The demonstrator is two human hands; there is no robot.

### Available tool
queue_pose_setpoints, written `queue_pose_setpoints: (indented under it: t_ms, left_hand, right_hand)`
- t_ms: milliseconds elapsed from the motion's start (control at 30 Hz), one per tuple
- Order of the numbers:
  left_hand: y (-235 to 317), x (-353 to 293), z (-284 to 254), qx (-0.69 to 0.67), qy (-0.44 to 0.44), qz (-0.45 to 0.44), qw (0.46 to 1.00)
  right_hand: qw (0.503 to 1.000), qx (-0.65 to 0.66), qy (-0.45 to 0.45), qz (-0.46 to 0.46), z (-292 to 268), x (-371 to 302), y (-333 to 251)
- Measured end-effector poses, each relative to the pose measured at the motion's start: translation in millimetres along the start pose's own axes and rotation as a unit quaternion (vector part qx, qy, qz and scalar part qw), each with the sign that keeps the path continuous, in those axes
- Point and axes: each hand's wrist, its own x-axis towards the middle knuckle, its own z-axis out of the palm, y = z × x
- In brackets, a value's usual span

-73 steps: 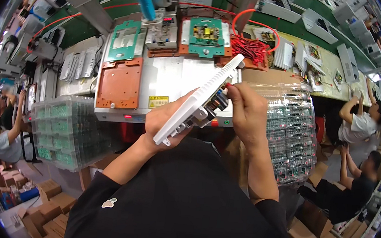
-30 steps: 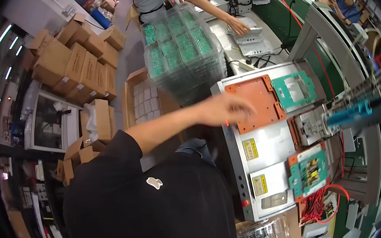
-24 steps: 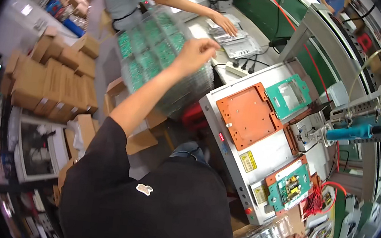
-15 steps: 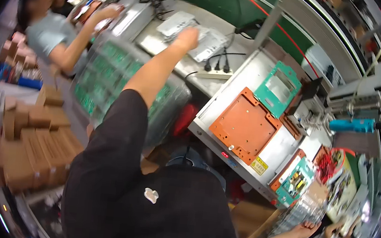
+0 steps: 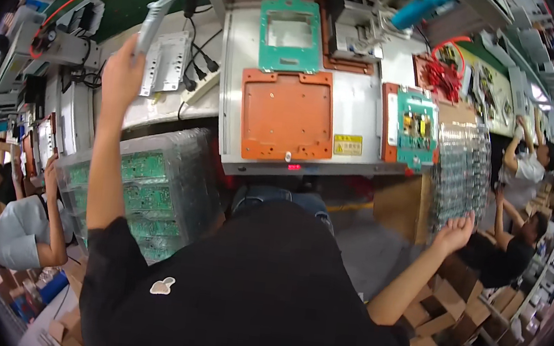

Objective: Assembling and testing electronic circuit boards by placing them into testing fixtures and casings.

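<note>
My left hand point(image 5: 124, 74) grips a pale grey, flat panel point(image 5: 154, 19), tilted up on edge above the back-left bench. A similar white panel with rows of holes point(image 5: 167, 60) lies below it, beside a power strip point(image 5: 201, 89) with black plugs. My right hand point(image 5: 454, 233) is at the right, palm partly up and fingers curled, close to the front edge of a stack of clear plastic trays point(image 5: 461, 172). Nothing shows in its fingers. An orange fixture plate point(image 5: 286, 116) sits in the middle, with a green frame point(image 5: 288, 59) behind it.
Stacked clear trays with green circuit boards point(image 5: 147, 190) stand at the left. A smaller fixture holding a circuit board point(image 5: 417, 123) is right of the orange plate, near red wires point(image 5: 443, 79). Other people work at both sides; cardboard boxes point(image 5: 435, 308) lie lower right.
My view has turned right. My left hand, earlier over the panels on the bench, now holds one raised. My right hand remains beside the clear trays.
</note>
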Motion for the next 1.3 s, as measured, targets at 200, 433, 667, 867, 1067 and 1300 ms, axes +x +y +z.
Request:
queue_pose_setpoints:
  t_ms: [200, 433, 667, 867, 1067, 1300]
  left_hand:
    - [194, -98, 19, -0.036, -0.085, 0.332, 0.939]
    - [191, -109, 77, 0.069, -0.194, 0.345, 0.916]
    - [149, -96, 85, 0.127, -0.296, 0.319, 0.891]
    - [138, -98, 77, 0.180, -0.273, 0.325, 0.888]
    - [114, -95, 66, 0.074, -0.297, 0.143, 0.941]
    - [160, -120, 41, -0.057, -0.137, 0.053, 0.987]
  right_hand:
    - [0.995, 0.066, -0.060, 0.051, 73, -20, 18]
    - [0.990, 0.074, -0.121, -0.006, 71, -33, 22]
    - [0.995, 0.055, -0.077, -0.008, 46, -67, 34]
    - [0.971, -0.209, -0.096, -0.057, 25, -23, 41]
    - [0.871, -0.380, -0.167, -0.262, 48, 102, 61]
    - [0.678, -0.586, -0.291, -0.336, 133, 234, 88]
